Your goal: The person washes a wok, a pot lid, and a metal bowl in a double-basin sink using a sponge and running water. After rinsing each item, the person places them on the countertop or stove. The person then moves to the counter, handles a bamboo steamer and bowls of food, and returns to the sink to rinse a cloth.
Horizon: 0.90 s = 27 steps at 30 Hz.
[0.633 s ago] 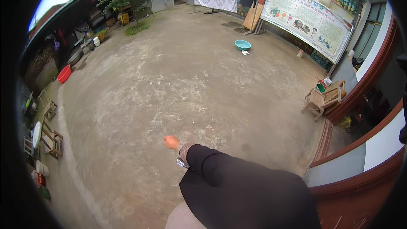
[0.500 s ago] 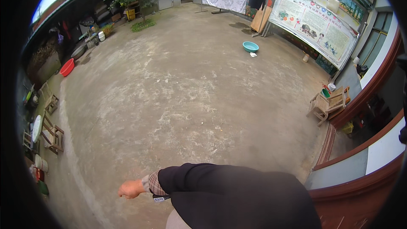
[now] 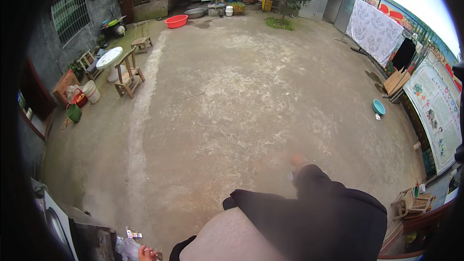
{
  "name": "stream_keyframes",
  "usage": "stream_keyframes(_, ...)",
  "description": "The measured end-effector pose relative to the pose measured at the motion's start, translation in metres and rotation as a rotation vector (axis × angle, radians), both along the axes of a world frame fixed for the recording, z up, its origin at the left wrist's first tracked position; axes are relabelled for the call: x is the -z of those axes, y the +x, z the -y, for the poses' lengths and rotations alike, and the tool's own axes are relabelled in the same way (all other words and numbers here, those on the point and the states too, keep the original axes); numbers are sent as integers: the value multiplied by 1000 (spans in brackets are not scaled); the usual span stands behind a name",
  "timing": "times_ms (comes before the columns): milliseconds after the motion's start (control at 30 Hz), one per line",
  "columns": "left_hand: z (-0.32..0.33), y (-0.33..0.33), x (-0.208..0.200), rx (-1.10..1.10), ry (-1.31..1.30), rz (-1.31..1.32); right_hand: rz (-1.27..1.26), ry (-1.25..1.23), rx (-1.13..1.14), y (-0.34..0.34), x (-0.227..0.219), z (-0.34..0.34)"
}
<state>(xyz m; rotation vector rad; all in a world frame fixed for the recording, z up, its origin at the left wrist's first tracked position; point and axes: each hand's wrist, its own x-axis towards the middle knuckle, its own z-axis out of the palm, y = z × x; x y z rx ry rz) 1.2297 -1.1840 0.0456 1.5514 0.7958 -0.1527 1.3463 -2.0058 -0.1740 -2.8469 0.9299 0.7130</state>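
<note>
Plastic bag [image 3: 126,249] | left hand [image 3: 145,253] now touching; right hand [image 3: 297,159] blurred; fingers unclear

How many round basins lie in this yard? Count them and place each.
3: a red basin at the far end by the woodpile, a grey metal basin just right of it, and a teal basin near the right wall. Others may be hidden.

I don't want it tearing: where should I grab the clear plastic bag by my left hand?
Probably pinch a gathered fold of the clear plastic bag on its right edge, coming from the right, where the left hand sits: it lies crumpled and limp, no handle showing.
</note>
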Motion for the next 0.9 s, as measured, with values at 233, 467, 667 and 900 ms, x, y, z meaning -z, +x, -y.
stream_keyframes(233,-109,133,47,-158,14,42,-499,-58,-112,-17,-41,-40)
stream_keyframes(467,-228,273,-28,-125,112,16,-436,-33,-421,329,41,-296)
stream_keyframes(667,-344,344,-63,-350,174,172,323,652,-791,678,-41,-779)
stream_keyframes(900,-496,409,-16,-436,55,53,363,1107,-1237,800,-133,-1131)
